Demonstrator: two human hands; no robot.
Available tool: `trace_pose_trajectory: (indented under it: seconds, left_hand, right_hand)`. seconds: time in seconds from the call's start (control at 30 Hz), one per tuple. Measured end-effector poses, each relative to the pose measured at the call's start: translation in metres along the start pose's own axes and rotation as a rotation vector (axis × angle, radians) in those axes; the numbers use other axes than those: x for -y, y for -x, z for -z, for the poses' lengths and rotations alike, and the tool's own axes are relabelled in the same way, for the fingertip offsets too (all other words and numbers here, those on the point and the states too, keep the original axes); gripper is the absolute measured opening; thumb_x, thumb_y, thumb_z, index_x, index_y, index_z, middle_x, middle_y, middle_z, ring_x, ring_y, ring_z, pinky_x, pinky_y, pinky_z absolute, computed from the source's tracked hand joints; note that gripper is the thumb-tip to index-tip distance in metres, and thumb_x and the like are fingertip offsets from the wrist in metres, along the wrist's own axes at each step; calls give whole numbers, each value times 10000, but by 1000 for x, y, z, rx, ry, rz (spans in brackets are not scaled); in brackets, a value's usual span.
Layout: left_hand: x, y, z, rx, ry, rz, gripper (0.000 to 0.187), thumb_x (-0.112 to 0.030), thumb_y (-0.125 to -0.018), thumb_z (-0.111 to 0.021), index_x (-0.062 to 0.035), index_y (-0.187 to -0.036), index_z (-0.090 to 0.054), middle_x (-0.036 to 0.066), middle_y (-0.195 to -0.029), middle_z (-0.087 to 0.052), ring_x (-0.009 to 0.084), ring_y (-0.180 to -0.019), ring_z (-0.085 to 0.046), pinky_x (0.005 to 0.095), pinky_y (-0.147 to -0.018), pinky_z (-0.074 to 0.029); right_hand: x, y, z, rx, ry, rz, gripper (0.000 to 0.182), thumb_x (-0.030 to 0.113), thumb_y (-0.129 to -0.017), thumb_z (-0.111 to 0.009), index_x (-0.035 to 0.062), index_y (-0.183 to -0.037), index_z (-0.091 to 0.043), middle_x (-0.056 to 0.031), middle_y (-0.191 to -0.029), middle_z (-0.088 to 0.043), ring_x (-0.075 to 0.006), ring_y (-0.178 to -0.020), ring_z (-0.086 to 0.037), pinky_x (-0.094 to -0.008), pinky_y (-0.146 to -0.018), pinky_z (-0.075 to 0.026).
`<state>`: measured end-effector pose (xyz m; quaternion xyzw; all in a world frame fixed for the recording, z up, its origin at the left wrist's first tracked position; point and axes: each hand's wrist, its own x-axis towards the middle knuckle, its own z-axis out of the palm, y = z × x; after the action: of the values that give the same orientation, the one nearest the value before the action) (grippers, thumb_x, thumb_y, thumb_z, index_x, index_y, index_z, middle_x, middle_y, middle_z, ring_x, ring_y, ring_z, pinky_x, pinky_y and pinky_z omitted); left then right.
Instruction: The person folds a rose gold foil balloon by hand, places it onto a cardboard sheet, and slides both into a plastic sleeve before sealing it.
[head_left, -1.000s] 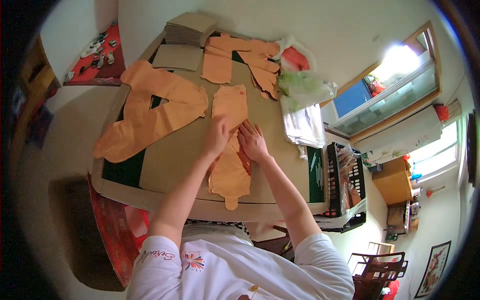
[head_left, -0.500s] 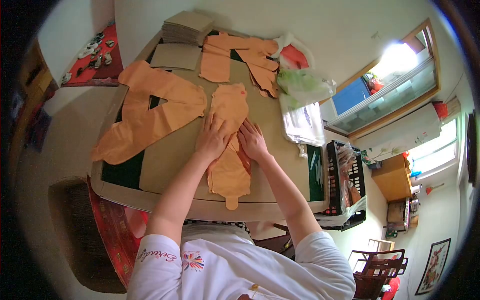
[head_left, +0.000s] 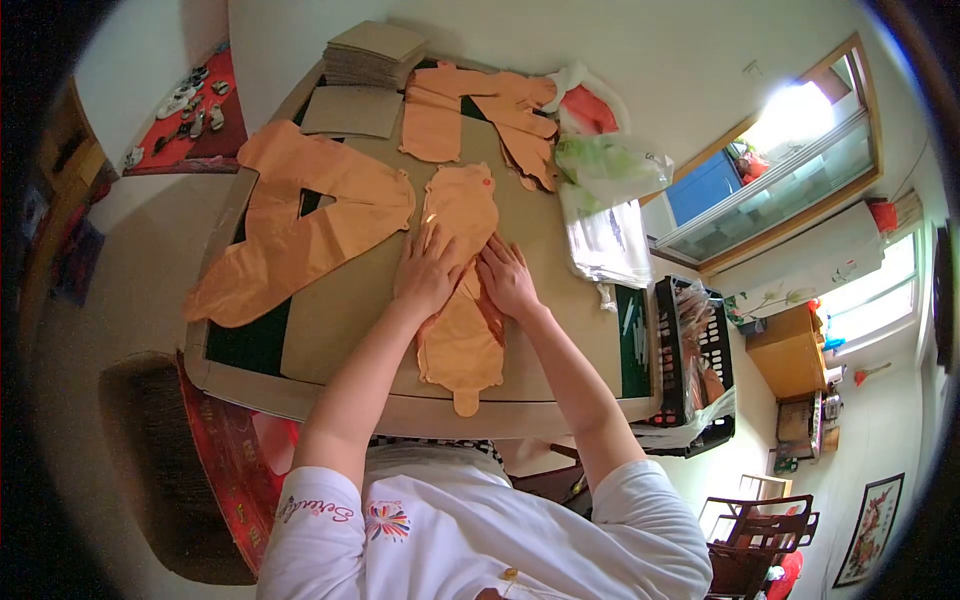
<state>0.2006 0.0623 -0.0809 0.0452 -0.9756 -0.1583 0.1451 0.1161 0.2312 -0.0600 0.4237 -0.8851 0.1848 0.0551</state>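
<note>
A flat, uninflated rose-gold foil balloon (head_left: 462, 345), folded into a narrow shape with a red dot near its far end, lies on a cardboard sheet in front of me. My left hand (head_left: 428, 272) rests flat on the balloon's left side, its fingers stretched out. On the opposite edge lies my right hand (head_left: 507, 280), fingers extended and pressing near the fold. Another flat foil balloon (head_left: 290, 235), shaped like a letter A, is spread out to the left. Several more foil balloons (head_left: 432, 125) lie overlapping at the far side.
Stacked cardboard squares (head_left: 372, 55) stand at the far left of the table, with one cardboard piece (head_left: 352, 112) nearer me. Clear plastic bags (head_left: 607, 245) lie at the right. A black crate (head_left: 712, 340) with plastic-wrapped things stands beside the table's right edge.
Both hands stay in nearly the same place on the folded balloon. The view has shifted very slightly; nothing else visibly moves.
</note>
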Motion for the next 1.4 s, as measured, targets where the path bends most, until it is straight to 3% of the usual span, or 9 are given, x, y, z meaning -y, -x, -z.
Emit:
trace_pose_trajectory:
  seconds: [0.43,0.53,0.63,0.8,0.9,1.0,1.1,1.4]
  left_hand:
    - [2,0,-2,-30,83,-15,483,-348,-945,-464,-126,-1374,-452,162,-1484,-313,344,-1388,-244,534,-1121,-184]
    - [-1,1,1,-1,58,-4,488,-367,-953,-444,-137,-1383,-441,146,-1490,-310,335,-1395,-233,528,-1124,-179]
    - [-2,1,4,2,29,-1,497,-395,-961,-417,-148,-1392,-431,139,-1494,-305,330,-1400,-224,523,-1126,-176]
    - [-1,1,1,20,6,-11,518,-420,-962,-403,-154,-1406,-408,159,-1491,-299,328,-1404,-217,522,-1122,-182]
    - [1,2,-1,-61,42,-21,535,-408,-960,-418,-110,-1404,-396,216,-1472,-297,349,-1397,-220,530,-1115,-189]
    - [7,-2,-20,-353,214,14,550,-389,-952,-443,-60,-1389,-393,268,-1442,-306,380,-1379,-240,538,-1107,-197]
    - [8,-2,-26,-213,157,25,556,-376,-937,-479,-26,-1364,-411,283,-1419,-329,406,-1356,-273,543,-1099,-207]
    - [4,0,-9,-130,13,-16,541,-381,-930,-488,-27,-1338,-451,252,-1424,-352,393,-1339,-313,525,-1100,-219]
  right_hand:
    - [3,0,4,-10,8,28,400,224,-947,-446,49,-1303,-496,-168,-1428,-403,-329,-1353,-324,-503,-1093,-253]
    - [-6,1,-2,-131,-228,-75,418,180,-935,-466,51,-1333,-469,-179,-1421,-404,-350,-1339,-337,-492,-1094,-258]
    - [-10,-2,-1,-217,-219,-48,440,166,-931,-479,48,-1353,-447,-185,-1422,-398,-359,-1334,-340,-487,-1100,-254]
    - [0,-16,-6,-101,-8,-1,462,253,-940,-484,31,-1343,-449,-180,-1415,-411,-343,-1340,-338,-488,-1103,-252]
    - [3,-17,-14,-64,18,-7,476,292,-940,-486,26,-1334,-458,-179,-1409,-420,-333,-1342,-339,-488,-1105,-248]
    - [5,-14,-11,-64,4,-7,483,309,-941,-486,26,-1331,-460,-181,-1411,-417,-325,-1345,-337,-487,-1108,-241]
    - [5,-14,-12,-89,-2,-15,485,310,-940,-488,26,-1332,-461,-186,-1416,-411,-329,-1345,-337,-489,-1107,-241]
    - [3,-14,-15,-118,39,20,516,336,-922,-488,45,-1347,-452,-188,-1415,-410,-346,-1334,-349,-514,-1095,-252]
